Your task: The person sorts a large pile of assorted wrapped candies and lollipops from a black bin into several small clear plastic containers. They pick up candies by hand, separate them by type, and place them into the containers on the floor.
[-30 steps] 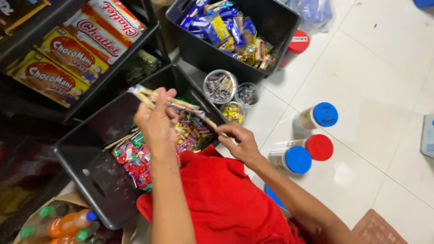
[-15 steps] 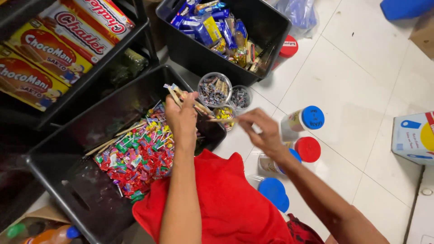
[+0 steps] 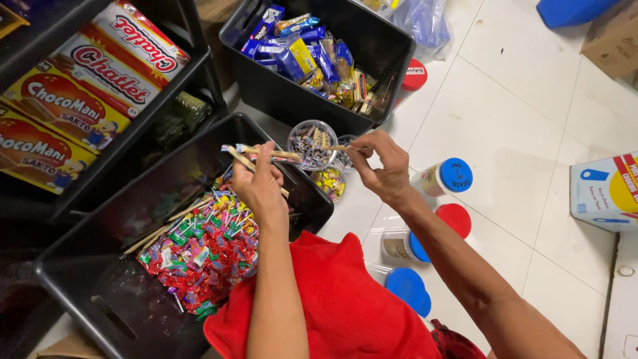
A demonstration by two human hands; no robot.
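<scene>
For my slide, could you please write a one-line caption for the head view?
Left hand grips a bundle of wrapped sticks while right hand holds one stick over a clear jar.

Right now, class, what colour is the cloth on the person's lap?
Red cloth, head view.

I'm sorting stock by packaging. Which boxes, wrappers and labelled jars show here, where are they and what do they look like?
Snack cartons: shelf, upper left; flat, yellow and red.
Wrapped bars: top black bin; mostly blue.
Wrapped lollipops: near black bin; red, green.
Labelled jars: floor, right; clear, blue and red lids.
Cardboard box: right edge; white, blue, yellow.
</scene>
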